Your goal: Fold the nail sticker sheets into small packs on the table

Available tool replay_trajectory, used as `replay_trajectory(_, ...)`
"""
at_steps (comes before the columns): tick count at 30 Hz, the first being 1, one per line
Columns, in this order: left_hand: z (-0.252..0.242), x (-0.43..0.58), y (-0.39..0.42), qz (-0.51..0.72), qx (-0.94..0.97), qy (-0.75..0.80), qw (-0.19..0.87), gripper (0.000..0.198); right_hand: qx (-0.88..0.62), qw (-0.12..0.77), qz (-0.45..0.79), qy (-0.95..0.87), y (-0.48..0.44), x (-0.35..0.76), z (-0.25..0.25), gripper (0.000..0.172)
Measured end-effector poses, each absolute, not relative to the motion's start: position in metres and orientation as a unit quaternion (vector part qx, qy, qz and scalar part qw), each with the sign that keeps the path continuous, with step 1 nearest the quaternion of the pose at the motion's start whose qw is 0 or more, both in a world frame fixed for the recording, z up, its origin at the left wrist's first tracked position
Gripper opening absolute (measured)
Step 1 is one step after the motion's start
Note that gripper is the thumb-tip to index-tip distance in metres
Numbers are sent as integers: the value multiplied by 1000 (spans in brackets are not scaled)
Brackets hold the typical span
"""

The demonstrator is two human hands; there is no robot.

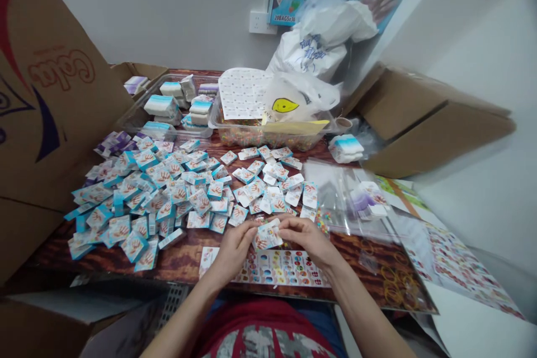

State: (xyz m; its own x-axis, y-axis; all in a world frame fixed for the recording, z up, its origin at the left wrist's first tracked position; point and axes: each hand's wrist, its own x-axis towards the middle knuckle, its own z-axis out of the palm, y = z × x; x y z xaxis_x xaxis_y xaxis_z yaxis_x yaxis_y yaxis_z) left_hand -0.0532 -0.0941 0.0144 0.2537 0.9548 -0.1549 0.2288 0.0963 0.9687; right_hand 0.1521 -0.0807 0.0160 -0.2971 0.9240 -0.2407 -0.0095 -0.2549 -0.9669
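A small light-blue and white printed carton [267, 235] is held between my left hand [235, 247] and my right hand [305, 239], above the front of the table. The left fingers grip its left end, the right fingers its right end. Whether its end flap is open, I cannot tell. Under my hands lies a sheet of small colourful stickers [274, 269], partly covered by them. Just beyond are similar cartons [251, 190], some with flaps standing out. Tiny coloured beads [323, 221] lie right of my right hand.
A large heap of small cartons [161, 193] covers the table's left. Behind stand a clear tub [268, 137] of coloured beads and a tray of bundled cards [161, 106]. Rubber bands [396, 288] lie at the front right. Cardboard boxes [50, 95] flank the table.
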Motion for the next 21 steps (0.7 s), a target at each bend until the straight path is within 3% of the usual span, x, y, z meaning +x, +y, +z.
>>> replay_trajectory(9, 11, -44, -96, 358, 532, 498, 584, 36, -483, 407, 613, -475, -76, 148, 18, 21)
replay_trajectory(13, 9, -43, -96, 350, 540, 490, 588, 28, -465, 382, 553, -576, -72, 148, 28, 14)
replay_trajectory(17, 12, -37, -99, 348, 513, 469, 629, 43, -488, 354, 505, -617, -67, 147, 31, 16)
replay_trajectory(21, 14, -32, -101, 380, 481, 458, 644, 46, -525, 452, 533, -486, -76, 134, 24, 18)
